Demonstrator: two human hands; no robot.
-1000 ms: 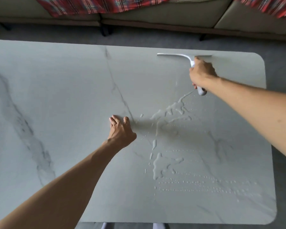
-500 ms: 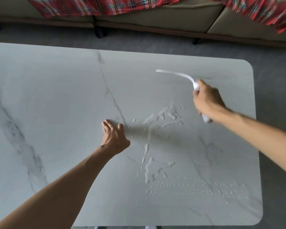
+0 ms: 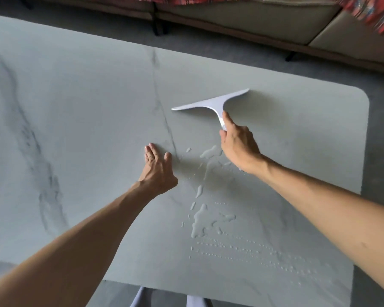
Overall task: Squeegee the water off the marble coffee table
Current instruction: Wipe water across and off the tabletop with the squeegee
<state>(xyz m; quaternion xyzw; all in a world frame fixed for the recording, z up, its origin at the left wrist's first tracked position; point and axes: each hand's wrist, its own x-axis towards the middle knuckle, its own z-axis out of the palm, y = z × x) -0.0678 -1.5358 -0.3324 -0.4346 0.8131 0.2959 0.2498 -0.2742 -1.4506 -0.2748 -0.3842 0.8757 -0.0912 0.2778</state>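
The pale marble coffee table (image 3: 80, 111) fills the view, with dark veins running across it. A white squeegee (image 3: 211, 103) is held above the table's right half by my right hand (image 3: 238, 146), which grips its handle; the blade tilts up to the right. Puddles of water (image 3: 205, 220) and rows of fine droplets lie on the table below and in front of that hand. My left hand (image 3: 157, 169) rests flat on the marble just left of the water, fingers together and pointing away from me.
A beige sofa (image 3: 264, 21) with a red plaid blanket (image 3: 368, 12) stands beyond the table's far edge. Grey floor (image 3: 381, 134) runs along the table's right side. The table's rounded far right corner (image 3: 361, 96) is near the squeegee.
My right hand has drawn the squeegee from the far edge toward me and to the left, lifting and tilting the blade. My left hand has stayed planted on the marble.
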